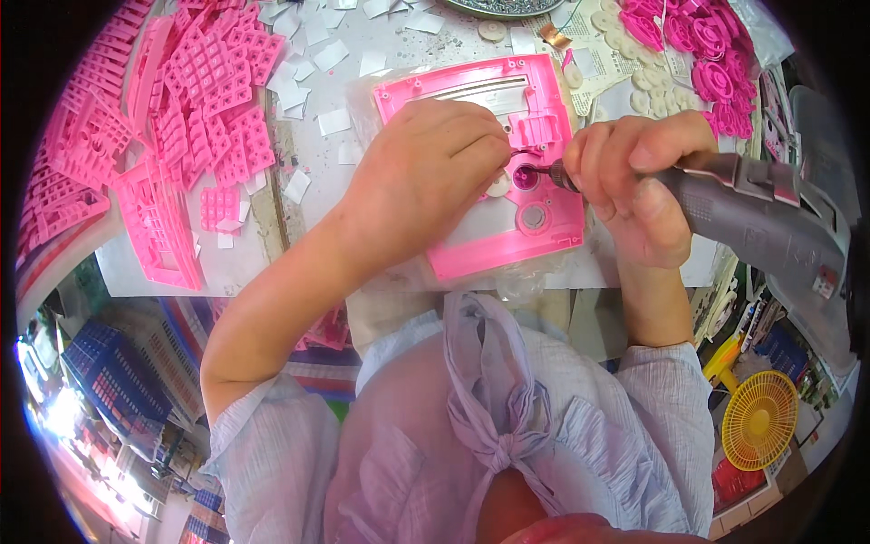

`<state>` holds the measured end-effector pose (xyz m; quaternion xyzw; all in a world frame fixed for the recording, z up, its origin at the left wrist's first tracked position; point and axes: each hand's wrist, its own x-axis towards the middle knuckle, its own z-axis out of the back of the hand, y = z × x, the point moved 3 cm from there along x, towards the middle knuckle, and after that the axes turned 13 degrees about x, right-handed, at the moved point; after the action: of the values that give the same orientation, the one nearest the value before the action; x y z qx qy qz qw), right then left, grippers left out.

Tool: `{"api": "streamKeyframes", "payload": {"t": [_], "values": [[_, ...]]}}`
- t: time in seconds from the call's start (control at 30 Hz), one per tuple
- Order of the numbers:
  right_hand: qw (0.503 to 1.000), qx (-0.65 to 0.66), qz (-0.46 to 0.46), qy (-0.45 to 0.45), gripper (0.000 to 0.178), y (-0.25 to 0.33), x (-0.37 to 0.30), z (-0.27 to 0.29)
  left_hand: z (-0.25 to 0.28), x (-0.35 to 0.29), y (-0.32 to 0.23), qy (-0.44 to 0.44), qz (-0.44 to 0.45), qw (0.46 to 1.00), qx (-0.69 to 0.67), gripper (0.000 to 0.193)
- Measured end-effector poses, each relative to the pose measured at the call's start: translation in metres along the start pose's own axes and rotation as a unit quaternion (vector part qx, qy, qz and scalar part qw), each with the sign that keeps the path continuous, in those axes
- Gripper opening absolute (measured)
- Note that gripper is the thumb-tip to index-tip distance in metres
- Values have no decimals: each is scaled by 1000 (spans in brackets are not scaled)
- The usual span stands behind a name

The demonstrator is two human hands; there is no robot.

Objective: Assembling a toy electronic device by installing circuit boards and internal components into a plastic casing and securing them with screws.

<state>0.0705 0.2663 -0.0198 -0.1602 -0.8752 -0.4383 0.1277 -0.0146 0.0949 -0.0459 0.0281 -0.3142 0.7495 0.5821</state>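
Note:
A pink plastic casing point(471, 258) lies on the table in front of me, its inner side with posts and round recesses facing up. My right hand point(634, 181) is wrapped round a grey electric screwdriver point(761, 213), held almost level. Its thin bit reaches a dark magenta round part point(525, 176) set in the casing. My left hand point(435, 177) rests over the casing's left half, fingers bent and pressed together close to the bit. What those fingertips hold, if anything, is hidden. A cream disc point(499, 185) shows just below them.
Pink keypad pieces point(213, 72) are heaped on the left, beside a pink frame point(159, 227). White paper squares point(333, 54) lie scattered behind the casing. Cream discs point(657, 91) and magenta round parts point(711, 36) sit at the far right, a metal bowl point(503, 7) at the back.

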Motion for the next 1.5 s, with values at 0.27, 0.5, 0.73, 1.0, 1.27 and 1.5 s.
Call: {"api": "streamKeyframes", "payload": {"t": [0.27, 0.5, 0.73, 1.0, 1.27, 1.5], "values": [[995, -70, -41, 53, 26, 29, 27, -20, 1, 6, -3, 23, 18, 999, 13, 16], [990, -67, -13, 122, 31, 50, 20, 8, -9, 25, -11, 62, -4, 997, 44, 14], [990, -82, -6, 116, 32, 60, 16, 12, -12, 33, -12, 77, -16, 996, 50, 15], [990, -82, -5, 112, 34, 68, 9, 22, 6, 15, -22, 34, -30, 997, 58, 24], [989, -85, -7, 118, 33, 63, 10, 17, -4, -2, -37, 67, -53, 978, 191, 33], [988, -96, -9, 117, 34, 70, 9, 19, -1, -3, -47, 68, -73, 962, 253, 29]]}}
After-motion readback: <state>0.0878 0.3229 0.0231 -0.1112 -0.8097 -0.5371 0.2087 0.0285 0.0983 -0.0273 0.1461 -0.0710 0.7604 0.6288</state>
